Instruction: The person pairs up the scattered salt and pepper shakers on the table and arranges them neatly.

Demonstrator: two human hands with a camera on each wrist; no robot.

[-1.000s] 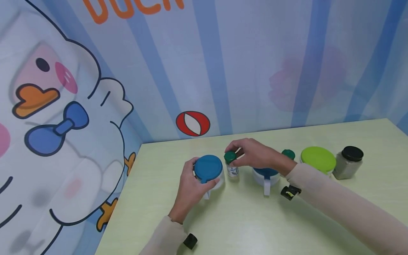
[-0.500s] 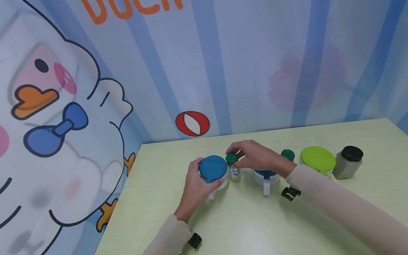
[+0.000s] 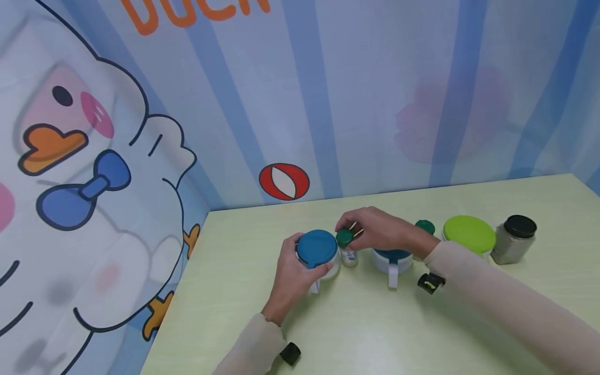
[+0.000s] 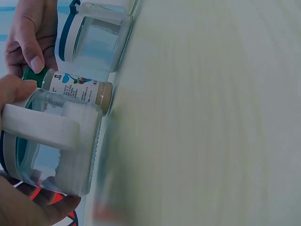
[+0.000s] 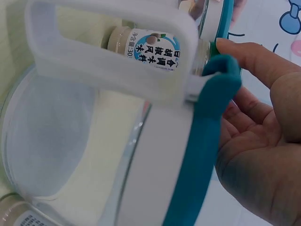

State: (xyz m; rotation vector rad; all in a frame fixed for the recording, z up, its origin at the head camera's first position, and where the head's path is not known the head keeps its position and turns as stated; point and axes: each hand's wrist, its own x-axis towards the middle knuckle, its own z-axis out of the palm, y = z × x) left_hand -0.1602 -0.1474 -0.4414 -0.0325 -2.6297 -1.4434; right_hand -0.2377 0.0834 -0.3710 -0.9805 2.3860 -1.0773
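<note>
In the head view my left hand [image 3: 292,276] grips a blue-lidded glass seasoning jar [image 3: 317,247] around its upper part. White granules fill part of this jar [image 4: 77,160] in the left wrist view, and its white handle sticks out at the side. My right hand [image 3: 382,229] pinches the green cap of a small spice bottle [image 3: 349,258], which stands directly right of the jar. A pale powder and a printed label show on the bottle [image 5: 153,47] in the right wrist view. Below my right hand stands a second blue-lidded jar [image 3: 384,264], its handle facing me.
Farther right stand another green-capped bottle [image 3: 425,226], a container with a lime-green lid [image 3: 469,234] and a black-lidded jar [image 3: 513,239]. They share a pale yellow table [image 3: 365,333] backed by a blue striped cloth [image 3: 375,104] with a cartoon duck.
My left hand has slid its blue-lidded jar to the right. The spice bottle has shifted slightly right and toward me with my right hand. The other containers have stayed put.
</note>
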